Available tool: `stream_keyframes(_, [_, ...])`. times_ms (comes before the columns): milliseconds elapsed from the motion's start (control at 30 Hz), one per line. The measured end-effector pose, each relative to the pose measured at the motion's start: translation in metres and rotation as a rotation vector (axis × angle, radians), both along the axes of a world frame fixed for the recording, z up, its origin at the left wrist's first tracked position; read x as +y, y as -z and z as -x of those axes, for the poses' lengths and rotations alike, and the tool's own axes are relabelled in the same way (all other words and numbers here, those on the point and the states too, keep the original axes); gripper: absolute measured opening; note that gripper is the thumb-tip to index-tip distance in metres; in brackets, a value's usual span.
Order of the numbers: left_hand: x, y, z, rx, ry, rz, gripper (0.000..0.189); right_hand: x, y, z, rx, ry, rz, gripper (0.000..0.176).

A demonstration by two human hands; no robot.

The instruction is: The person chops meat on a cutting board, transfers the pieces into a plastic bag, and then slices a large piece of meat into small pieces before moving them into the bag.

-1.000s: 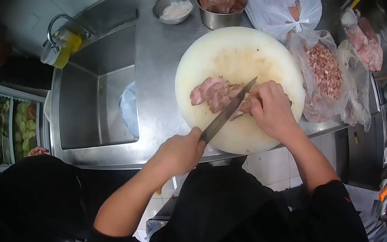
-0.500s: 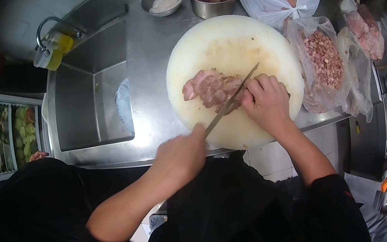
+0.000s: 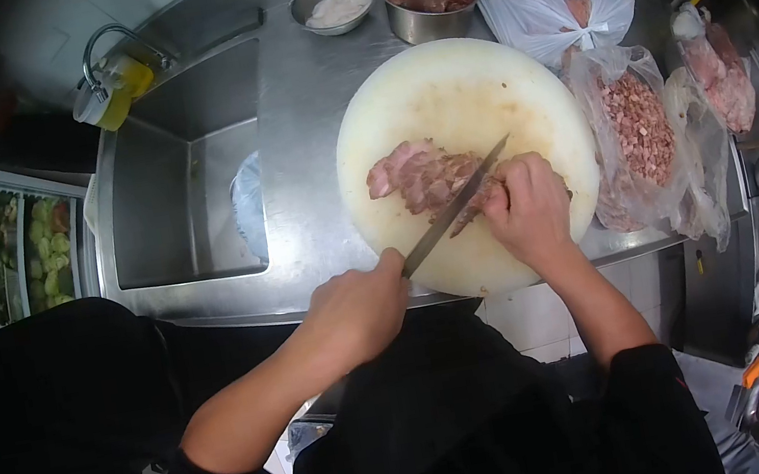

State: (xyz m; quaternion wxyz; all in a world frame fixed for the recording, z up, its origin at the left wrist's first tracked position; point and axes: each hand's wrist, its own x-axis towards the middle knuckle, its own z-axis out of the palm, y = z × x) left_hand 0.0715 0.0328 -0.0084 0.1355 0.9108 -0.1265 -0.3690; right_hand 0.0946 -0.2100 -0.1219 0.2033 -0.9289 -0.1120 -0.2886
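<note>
Obs.: a person is standing at a steel counter (image 3: 289,102), working over a round white cutting board (image 3: 444,78).

Left hand (image 3: 356,305) is gripping the handle of a long knife (image 3: 454,205). The fingers are closed round the handle and the thumb is lying along the top. The blade is running diagonally toward the far right, edge down in the meat.

Right hand (image 3: 529,208) is pressing on the right end of the slab of pink meat (image 3: 415,177). The fingers are curled under and closed on it, with the knuckles just beside the blade. This is probably pinning the piece and guiding the blade while shielding the fingertips.

The meat is lying mid-board, its uncut part extending left of the knife.

A bag of diced meat (image 3: 638,126) is sitting open just right of the board, likely for easy reach. A sink (image 3: 185,198) is lying to the left.
</note>
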Motion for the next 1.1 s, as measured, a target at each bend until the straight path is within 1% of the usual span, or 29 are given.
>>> stream_keyframes(100, [0.01,-0.036,0.013,-0.009,0.026,-0.027,0.021,0.001,-0.001,0.001,0.018,0.013,0.021,0.015])
stream_keyframes(200, [0.013,-0.037,0.019,0.041,0.052,-0.089,0.02,0.002,0.001,-0.003,-0.057,0.005,0.057,0.016])
stream_keyframes(233, [0.009,-0.028,0.017,0.011,0.044,-0.057,0.019,0.001,0.002,-0.004,-0.059,0.007,0.065,0.016])
stream_keyframes(300, [-0.006,0.006,0.01,-0.051,0.032,0.007,0.019,0.002,0.004,-0.004,-0.063,0.013,0.081,0.015])
stream_keyframes(367, [-0.028,0.024,-0.001,-0.051,0.006,0.033,0.019,0.002,0.006,-0.004,-0.068,0.01,0.064,0.015])
stream_keyframes(400, [-0.034,0.027,-0.005,-0.054,-0.001,0.049,0.018,0.001,0.005,-0.005,-0.074,0.015,0.058,0.015])
stream_keyframes(500, [-0.004,0.006,0.018,0.018,0.026,-0.022,0.021,0.001,0.002,-0.003,-0.041,0.009,0.042,0.016])
stream_keyframes(600, [-0.002,0.008,0.018,0.048,0.04,-0.056,0.022,0.001,-0.002,0.001,0.008,-0.005,0.022,0.012])
stream_keyframes(700, [-0.028,0.035,-0.003,0.033,0.023,0.0,0.025,-0.001,-0.001,0.001,0.032,-0.022,0.008,0.011])
stream_keyframes(800, [-0.017,0.043,-0.015,0.055,-0.001,0.076,0.024,-0.017,-0.002,-0.001,0.102,-0.123,-0.092,0.012])
stream_keyframes(900, [-0.015,0.003,0.0,-0.037,-0.007,0.032,0.023,-0.028,0.0,0.003,0.051,-0.055,0.007,0.014])
stream_keyframes(967, [-0.014,-0.019,0.009,-0.053,0.004,0.017,0.022,-0.023,0.003,0.003,0.02,-0.019,0.001,0.013])
stream_keyframes(1100, [-0.013,-0.024,0.015,-0.059,0.035,-0.047,0.022,-0.018,0.005,0.002,-0.024,0.016,-0.009,0.012])
